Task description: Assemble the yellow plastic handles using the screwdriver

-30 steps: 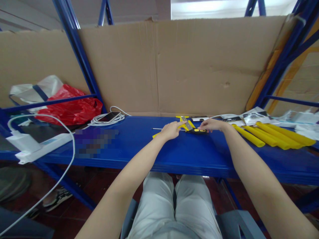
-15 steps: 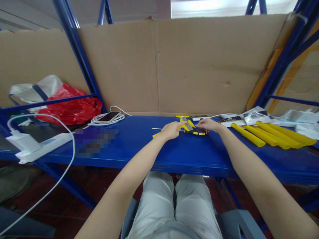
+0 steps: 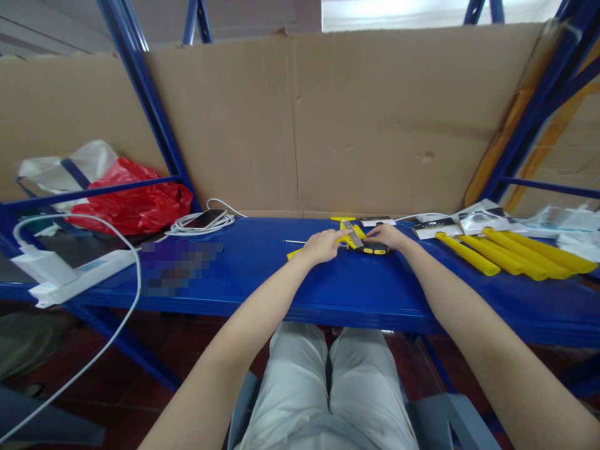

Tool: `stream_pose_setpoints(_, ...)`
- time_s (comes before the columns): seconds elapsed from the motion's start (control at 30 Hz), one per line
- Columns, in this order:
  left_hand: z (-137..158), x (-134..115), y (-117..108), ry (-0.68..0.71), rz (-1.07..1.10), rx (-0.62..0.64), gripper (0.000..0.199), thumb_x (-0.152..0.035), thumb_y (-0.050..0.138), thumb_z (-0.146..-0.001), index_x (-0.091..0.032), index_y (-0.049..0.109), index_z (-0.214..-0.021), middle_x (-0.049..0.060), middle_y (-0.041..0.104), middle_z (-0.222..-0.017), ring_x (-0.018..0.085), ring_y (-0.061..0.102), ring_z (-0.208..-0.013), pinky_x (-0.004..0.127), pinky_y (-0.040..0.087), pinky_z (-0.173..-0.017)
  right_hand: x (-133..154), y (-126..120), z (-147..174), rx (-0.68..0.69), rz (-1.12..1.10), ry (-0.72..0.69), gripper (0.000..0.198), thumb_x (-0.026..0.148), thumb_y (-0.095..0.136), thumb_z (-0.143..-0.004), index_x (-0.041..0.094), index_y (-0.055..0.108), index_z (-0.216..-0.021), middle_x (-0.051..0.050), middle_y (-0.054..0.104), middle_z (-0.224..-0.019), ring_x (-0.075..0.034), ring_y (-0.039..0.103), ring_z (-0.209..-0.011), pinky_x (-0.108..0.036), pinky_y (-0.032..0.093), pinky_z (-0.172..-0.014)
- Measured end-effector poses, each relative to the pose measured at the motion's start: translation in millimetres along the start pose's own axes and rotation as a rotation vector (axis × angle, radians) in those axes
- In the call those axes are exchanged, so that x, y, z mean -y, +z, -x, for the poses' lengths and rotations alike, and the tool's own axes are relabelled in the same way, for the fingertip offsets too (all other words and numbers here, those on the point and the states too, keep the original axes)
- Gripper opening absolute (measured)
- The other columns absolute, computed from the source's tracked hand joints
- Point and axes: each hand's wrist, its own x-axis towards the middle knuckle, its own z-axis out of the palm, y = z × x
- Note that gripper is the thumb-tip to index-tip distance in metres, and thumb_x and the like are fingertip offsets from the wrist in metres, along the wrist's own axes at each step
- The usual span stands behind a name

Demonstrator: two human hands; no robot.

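On the blue shelf top [image 3: 262,275], my left hand [image 3: 321,247] is closed around a yellow tool with a flat grey metal plate [image 3: 352,234]; its exact kind is unclear. The index finger lies along its yellow part. My right hand [image 3: 388,235] is at the tool's right side, its thumb and fingertips pinched together; anything between them is too small to make out. Just below these fingers lies a black and yellow screwdriver handle [image 3: 375,248]. A thin metal shaft [image 3: 294,242] sticks out left of my left hand, beside a yellow piece [image 3: 294,254] partly hidden by the wrist.
Several yellow sleeves [image 3: 469,254] lie at the right, near packaged items [image 3: 437,228]. At the left are a white power strip [image 3: 89,278], a phone [image 3: 209,219] with coiled cable and a red plastic bag [image 3: 135,197]. Cardboard [image 3: 375,125] stands behind.
My right hand has shifted slightly left, closer to the metal plate, its fingertips lower. My left hand and the yellow tool stay almost in place.
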Motion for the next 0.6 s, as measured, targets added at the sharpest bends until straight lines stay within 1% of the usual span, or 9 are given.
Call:
stream_pose_setpoints(0.07,-0.3,0.6,0.6,0.005,0.0,0.0,0.054,-0.025,0.045,-0.091,-0.036,0.035,-0.143,0.005,0.059,-0.124,0.023,0.057,-0.111,0.034,0.045,-0.09,-1.2,1.1,-1.4,-0.018,0.053,-0.004,0.021,0.032,0.068,-0.071,0.015,0.077,-0.08,-0.002,0.067,-0.066,-0.012,0.055,-0.056,-0.021,0.04,-0.051)
stream_pose_setpoints(0.13,-0.6,1.1,1.0,0.008,-0.001,-0.001,0.054,-0.025,0.044,-0.091,-0.036,0.035,-0.143,0.005,0.059,-0.124,0.023,0.057,-0.11,0.034,0.045,-0.09,0.4,1.5,-0.9,-0.036,0.097,0.002,0.021,0.031,0.067,-0.072,0.015,0.077,-0.081,-0.004,0.07,-0.073,-0.014,0.06,-0.065,-0.021,0.042,-0.057)
stream_pose_setpoints(0.27,-0.6,1.1,1.1,0.007,0.0,-0.005,0.053,-0.026,0.045,-0.091,-0.036,0.036,-0.143,0.005,0.059,-0.124,0.023,0.057,-0.111,0.034,0.046,-0.089,5.4,1.7,1.5,-0.05,0.132,-0.015,0.026,0.034,0.066,-0.075,0.016,0.077,-0.09,-0.005,0.072,-0.083,-0.016,0.063,-0.071,-0.021,0.043,-0.06)
stream_pose_setpoints(0.4,-0.4,1.0,0.7,-0.003,-0.007,-0.005,0.053,-0.026,0.044,-0.091,-0.036,0.035,-0.143,0.005,0.06,-0.123,0.023,0.058,-0.109,0.033,0.046,-0.089,4.3,3.5,-0.2,-0.032,0.154,-0.063,0.024,0.033,0.062,-0.078,0.019,0.078,-0.088,-0.004,0.073,-0.082,-0.017,0.064,-0.07,-0.022,0.042,-0.058)
stream_pose_setpoints(0.53,-1.1,1.9,1.3,0.008,0.0,-0.011,0.054,-0.024,0.044,-0.091,-0.035,0.035,-0.143,0.005,0.06,-0.124,0.022,0.058,-0.11,0.032,0.045,-0.09,-1.2,5.6,-4.5,-0.051,0.214,-0.039,0.025,0.034,0.061,-0.078,0.018,0.078,-0.089,-0.004,0.073,-0.077,-0.017,0.063,-0.067,-0.022,0.041,-0.055)
stream_pose_setpoints(0.6,-1.8,2.5,1.8,0.012,0.008,-0.014,0.054,-0.023,0.044,-0.091,-0.035,0.036,-0.143,0.005,0.06,-0.124,0.022,0.058,-0.11,0.032,0.045,-0.091,-2.5,5.9,-5.7,-0.057,0.251,-0.031,0.025,0.031,0.059,-0.08,0.018,0.078,-0.089,-0.005,0.073,-0.079,-0.017,0.063,-0.067,-0.022,0.041,-0.056)
